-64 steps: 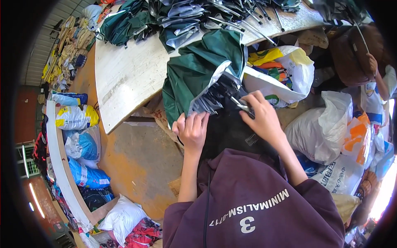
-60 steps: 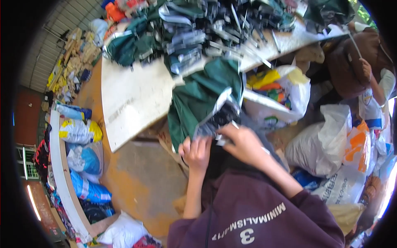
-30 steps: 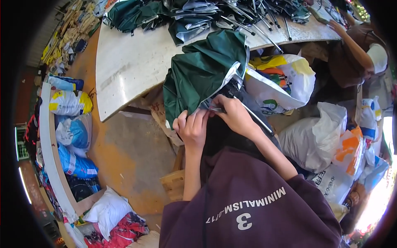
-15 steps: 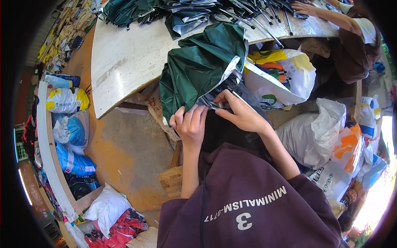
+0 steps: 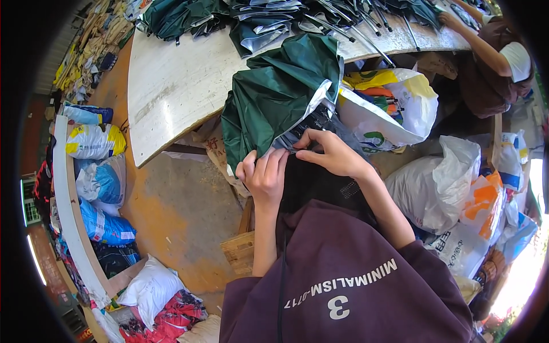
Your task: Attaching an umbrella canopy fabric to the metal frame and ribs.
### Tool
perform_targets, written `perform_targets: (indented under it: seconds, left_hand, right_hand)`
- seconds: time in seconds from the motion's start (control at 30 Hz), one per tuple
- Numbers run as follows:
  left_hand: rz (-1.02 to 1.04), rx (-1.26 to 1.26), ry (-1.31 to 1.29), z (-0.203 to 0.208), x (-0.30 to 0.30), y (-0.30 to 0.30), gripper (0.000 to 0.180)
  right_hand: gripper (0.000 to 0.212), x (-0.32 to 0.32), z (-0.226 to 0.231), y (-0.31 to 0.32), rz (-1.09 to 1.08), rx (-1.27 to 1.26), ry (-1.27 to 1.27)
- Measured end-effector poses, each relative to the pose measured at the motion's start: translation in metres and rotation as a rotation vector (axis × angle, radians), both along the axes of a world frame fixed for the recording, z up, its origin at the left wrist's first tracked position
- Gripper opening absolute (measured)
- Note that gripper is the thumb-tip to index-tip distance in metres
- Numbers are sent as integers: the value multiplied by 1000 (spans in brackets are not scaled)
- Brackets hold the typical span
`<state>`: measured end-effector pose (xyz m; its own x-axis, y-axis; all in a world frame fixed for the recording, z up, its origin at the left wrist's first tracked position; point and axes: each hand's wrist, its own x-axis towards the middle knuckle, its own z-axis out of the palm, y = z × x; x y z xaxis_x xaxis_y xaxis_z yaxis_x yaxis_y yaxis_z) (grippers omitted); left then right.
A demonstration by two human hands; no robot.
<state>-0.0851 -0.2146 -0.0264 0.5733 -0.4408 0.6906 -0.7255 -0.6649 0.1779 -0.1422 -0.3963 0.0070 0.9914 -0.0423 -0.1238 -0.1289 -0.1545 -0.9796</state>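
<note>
A dark green umbrella point(image 5: 274, 91) with a silver lining lies across my lap and leans up against the table edge, its canopy bunched and partly open. Dark ribs point(image 5: 323, 121) show beneath the silver lining on its right side. My left hand point(image 5: 264, 174) is closed on the canopy's near edge. Close beside it, my right hand point(image 5: 334, 155) is curled with thumb and forefinger brought together at the same edge. Whatever lies between those fingertips is too small to make out.
A white-topped table point(image 5: 177, 86) carries folded green umbrellas point(image 5: 266, 26) with metal shafts. At the far right a co-worker's arm point(image 5: 480, 46) reaches over it. An open white sack point(image 5: 389, 108) stands right of my umbrella, near a stuffed pale sack point(image 5: 437, 183). Bagged goods point(image 5: 103, 220) line the left.
My right hand's fingers have drawn into a tighter curl at the canopy edge, while my left hand keeps its hold. The co-worker's hand has moved farther right.
</note>
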Motion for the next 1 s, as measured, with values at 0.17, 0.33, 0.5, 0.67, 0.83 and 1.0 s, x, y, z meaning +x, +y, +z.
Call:
perform_targets:
  seconds: [0.17, 0.33, 0.5, 0.67, 0.83, 1.0]
  left_hand:
    - [2, 14, 2, 3, 0, 1, 16]
    - [1, 10, 10, 4, -2, -1, 17]
    - [0, -1, 21, 3, -2, -1, 18]
    - [-1, 15, 3, 3, -1, 0, 16]
    - [-46, 71, 5, 2, 3, 1, 14]
    - [-129, 138, 54, -3, 11, -1, 14]
  right_hand:
    - [16, 2, 1, -2, 21, -7, -1]
    - [15, 1, 0, -3, 7, -5, -23]
    - [14, -4, 6, -12, -33, 5, -20]
    - [12, -24, 18, -38, -105, -38, 0]
    - [22, -48, 12, -48, -264, -305, 32]
    - [29, -50, -1, -50, -202, -306, 52]
